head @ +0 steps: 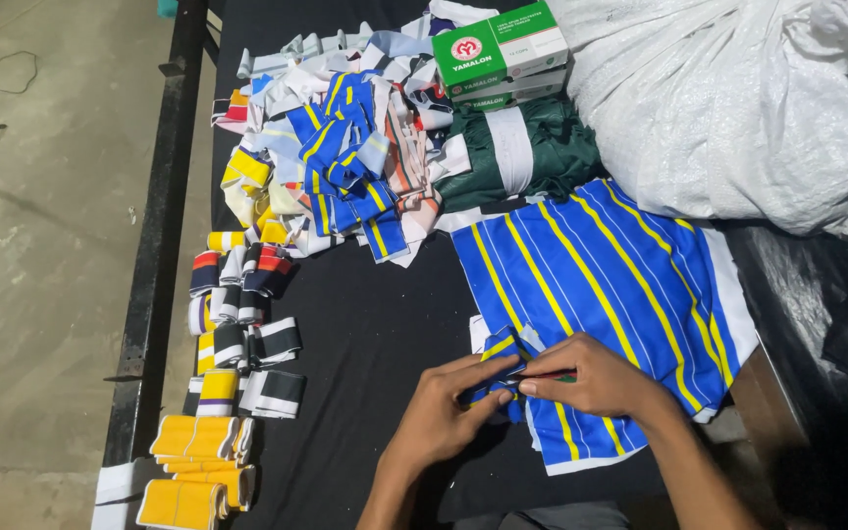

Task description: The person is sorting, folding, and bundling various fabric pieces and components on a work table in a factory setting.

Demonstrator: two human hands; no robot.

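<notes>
Black cloth covers the worktable [365, 324], which stands on a bare concrete floor [41, 245] with a dark metal rail [154, 255] running along its left edge. Near the front of the table both hands meet over a small blue and yellow striped piece [499, 349] of fabric. The left hand [444, 412] comes up from below and pinches the piece's lower left side between thumb and fingers, while the right hand [591, 378] comes in from the right, closed on its right end and gripping a thin object, partly red, that is too small to make out. The piece sits right between the two sets of fingertips, touching both, so neither hand is nearer than the other; it tilts up toward the left, and its long axis runs roughly from the left hand's thumb up and away. Just behind and to the right of it, partly under the right hand, lies a large blue sheet with yellow stripes [601, 275], its stripes slanting from upper left to lower right. Farther back is a heap of mixed scraps [345, 157], with green boxes [503, 54] and a white sack [738, 98] beyond. Along the left side rows of folded striped bands [247, 334] and yellow folded pieces [193, 461] lie well apart from the hands.
</notes>
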